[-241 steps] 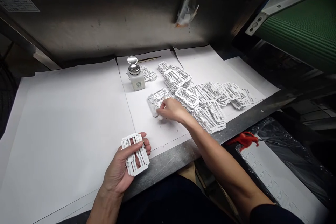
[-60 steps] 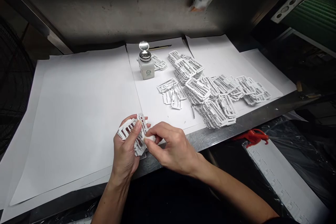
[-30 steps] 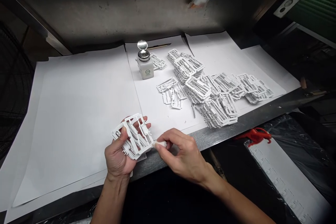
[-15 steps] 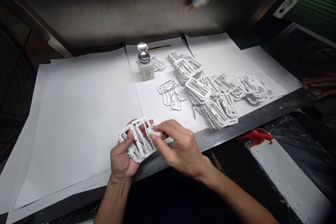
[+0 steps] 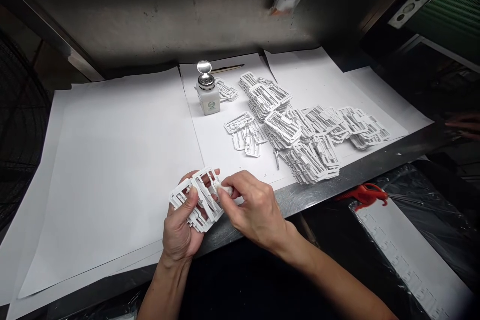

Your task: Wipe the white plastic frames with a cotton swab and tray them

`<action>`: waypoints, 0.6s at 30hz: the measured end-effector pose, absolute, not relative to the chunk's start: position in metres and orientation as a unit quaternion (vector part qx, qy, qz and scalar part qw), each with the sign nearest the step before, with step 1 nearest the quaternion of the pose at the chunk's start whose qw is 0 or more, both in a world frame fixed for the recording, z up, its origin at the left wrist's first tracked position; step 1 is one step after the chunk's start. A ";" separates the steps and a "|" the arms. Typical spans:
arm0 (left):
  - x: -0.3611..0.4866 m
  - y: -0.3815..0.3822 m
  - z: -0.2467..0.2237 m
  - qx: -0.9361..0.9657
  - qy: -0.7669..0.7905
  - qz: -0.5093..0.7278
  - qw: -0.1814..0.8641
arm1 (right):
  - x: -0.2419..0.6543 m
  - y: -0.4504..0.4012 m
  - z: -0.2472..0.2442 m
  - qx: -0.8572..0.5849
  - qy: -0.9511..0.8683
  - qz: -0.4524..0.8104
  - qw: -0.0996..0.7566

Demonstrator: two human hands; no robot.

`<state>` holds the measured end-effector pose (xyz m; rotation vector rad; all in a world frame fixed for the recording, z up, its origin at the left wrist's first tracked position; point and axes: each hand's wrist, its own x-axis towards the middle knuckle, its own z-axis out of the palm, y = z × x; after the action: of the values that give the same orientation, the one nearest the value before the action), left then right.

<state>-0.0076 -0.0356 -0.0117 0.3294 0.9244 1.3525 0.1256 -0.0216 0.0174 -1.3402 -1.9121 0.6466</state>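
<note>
My left hand (image 5: 182, 227) holds a small fanned stack of white plastic frame parts (image 5: 197, 199) above the table's front edge, thumb across the top one. My right hand (image 5: 253, 207) pinches a small white wad (image 5: 226, 190) between thumb and fingers and presses it against the right edge of the top frame. A big pile of the same white frames (image 5: 303, 132) lies on white paper to the right, beyond my hands.
A white dispenser bottle with a metal top (image 5: 207, 91) stands at the back. A small metal tool (image 5: 276, 159) lies by the pile. White paper sheets (image 5: 112, 160) cover the metal table (image 5: 307, 192). A red-handled tool (image 5: 365, 194) lies lower right. Another person's fingers (image 5: 463, 125) show at the right edge.
Eight seconds ago my right hand reached into the pile; it has since come back to the frames in my left hand. Over the last second the wad moved from beside the frames onto them.
</note>
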 end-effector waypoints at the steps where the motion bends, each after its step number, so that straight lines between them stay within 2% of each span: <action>1: -0.007 -0.036 -0.011 0.152 0.410 0.602 0.668 | 0.125 -0.022 0.017 -0.520 -0.737 0.252 0.350; 5: -0.005 -0.037 -0.009 0.163 0.409 0.607 0.662 | 0.124 -0.021 0.018 -0.515 -0.731 0.252 0.370; 11: -0.010 -0.038 -0.012 0.128 0.411 0.591 0.683 | 0.136 -0.019 0.027 -0.532 -0.738 0.276 0.310; 18: -0.009 -0.038 -0.017 0.095 0.401 0.582 0.701 | 0.139 0.001 0.035 -0.501 -0.728 0.284 0.372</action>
<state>-0.0088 -0.0377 -0.0175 0.2106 0.8932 1.2969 0.1387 0.0006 0.0353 -1.2851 -1.8664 0.7278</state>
